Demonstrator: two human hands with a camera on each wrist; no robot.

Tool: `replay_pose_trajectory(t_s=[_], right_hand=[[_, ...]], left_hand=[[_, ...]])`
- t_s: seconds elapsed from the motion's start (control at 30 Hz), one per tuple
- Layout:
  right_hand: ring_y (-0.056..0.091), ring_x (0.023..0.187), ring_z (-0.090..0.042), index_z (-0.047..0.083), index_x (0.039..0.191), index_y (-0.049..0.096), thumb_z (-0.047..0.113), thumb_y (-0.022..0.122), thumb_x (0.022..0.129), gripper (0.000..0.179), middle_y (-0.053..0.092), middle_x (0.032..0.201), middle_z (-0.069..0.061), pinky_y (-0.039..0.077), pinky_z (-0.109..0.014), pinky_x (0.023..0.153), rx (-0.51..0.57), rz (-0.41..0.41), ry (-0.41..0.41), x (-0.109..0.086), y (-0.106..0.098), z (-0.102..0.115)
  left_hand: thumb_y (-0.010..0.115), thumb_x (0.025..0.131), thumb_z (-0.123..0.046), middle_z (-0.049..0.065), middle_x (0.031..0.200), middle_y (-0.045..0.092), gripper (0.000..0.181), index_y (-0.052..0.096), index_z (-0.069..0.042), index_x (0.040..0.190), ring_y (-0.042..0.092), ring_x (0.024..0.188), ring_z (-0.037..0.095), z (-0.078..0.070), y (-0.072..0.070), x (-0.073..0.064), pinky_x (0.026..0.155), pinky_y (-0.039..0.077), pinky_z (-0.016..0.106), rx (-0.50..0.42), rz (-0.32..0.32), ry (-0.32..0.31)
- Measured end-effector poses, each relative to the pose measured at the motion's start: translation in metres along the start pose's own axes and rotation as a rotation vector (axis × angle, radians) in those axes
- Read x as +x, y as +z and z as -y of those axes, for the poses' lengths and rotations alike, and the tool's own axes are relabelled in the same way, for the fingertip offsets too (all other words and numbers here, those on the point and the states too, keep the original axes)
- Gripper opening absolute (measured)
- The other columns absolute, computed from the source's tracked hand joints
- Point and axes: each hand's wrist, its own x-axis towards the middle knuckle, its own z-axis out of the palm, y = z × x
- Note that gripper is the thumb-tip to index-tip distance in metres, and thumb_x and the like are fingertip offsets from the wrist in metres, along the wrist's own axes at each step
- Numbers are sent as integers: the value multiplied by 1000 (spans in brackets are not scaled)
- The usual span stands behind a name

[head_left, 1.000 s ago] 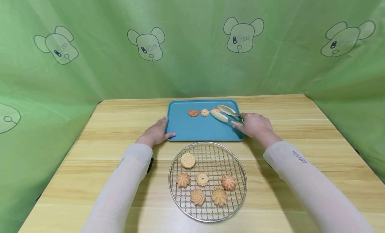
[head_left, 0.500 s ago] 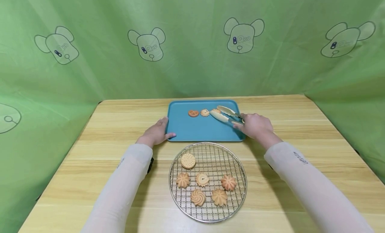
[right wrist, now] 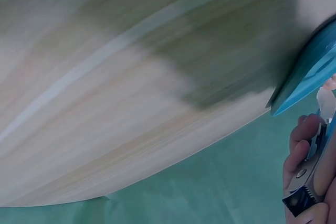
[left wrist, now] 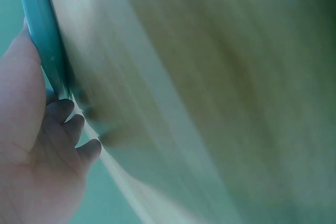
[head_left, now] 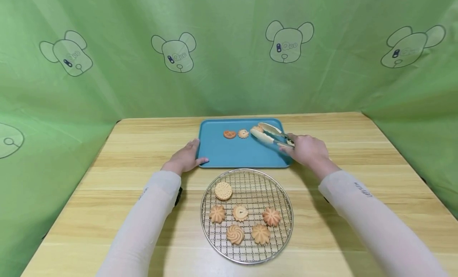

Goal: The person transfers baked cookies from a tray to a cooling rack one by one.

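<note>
At the left edge of the blue tray [head_left: 229, 155], my left hand [head_left: 184, 155] holds the rim, thumb over the front corner and fingers along the outside. In the left wrist view the fingertips of that hand [left wrist: 47, 145] lie below the rim. My right hand [head_left: 305, 150] grips metal tongs [head_left: 280, 136] with pale, scalloped tips over the tray's right side. A cookie [head_left: 257, 128] lies between those tips, partly hidden by them. Left of it on the tray are a pale ring-topped cookie [head_left: 243, 134] and a browner round cookie [head_left: 229, 134].
In front of the tray stands a round wire rack [head_left: 250, 253]. It bears several cookies, among them a dotted round one [head_left: 223, 191], a swirl [head_left: 235, 234] and a reddish flower shape [head_left: 271, 216]. A green curtain [head_left: 229, 90] hangs behind the wooden table [head_left: 143, 146].
My right hand has shifted slightly to the right with the tongs, whose tips have drawn a little closer about the cookie. The left hand and tray have stayed put.
</note>
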Motion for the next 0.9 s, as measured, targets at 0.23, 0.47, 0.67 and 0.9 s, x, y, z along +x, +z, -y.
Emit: replay_pose_trajectory(t_s=[0.23, 0.47, 0.67, 0.9], right_hand=[[54, 65, -29, 13, 147, 39, 76, 39, 84, 89, 60, 111, -31, 41, -36, 41, -4, -24, -10, -8, -2, -13], [54, 63, -28, 11, 146, 40, 77, 39, 84, 90, 63, 103, -29, 41, -37, 42, -1, -43, -45, -16, -2, -28], [61, 75, -36, 12, 144, 44, 67, 49, 87, 79, 60, 114, -31, 46, -43, 48, -17, -82, -84, -23, -4, -35], [62, 73, -34, 11, 139, 50, 60, 57, 87, 72, 63, 112, -26, 48, -46, 53, -21, -142, -171, -34, -2, -46]], left_hand=[[47, 93, -55, 14, 158, 4, 92, 2, -1, 152, 6, 144, 29, -1, -1, -1, 116, 10, 39, -3, 5, -1], [47, 94, -55, 15, 158, 6, 91, 3, 0, 151, 8, 143, 30, -2, -3, -4, 116, 11, 39, -6, 0, 9], [47, 94, -55, 14, 158, 4, 91, 3, -1, 152, 7, 143, 29, -1, -1, -3, 116, 10, 39, -10, 4, 8], [47, 93, -56, 13, 158, 3, 92, 2, -2, 152, 6, 144, 28, 0, -1, -1, 116, 9, 38, -7, 10, -2]])
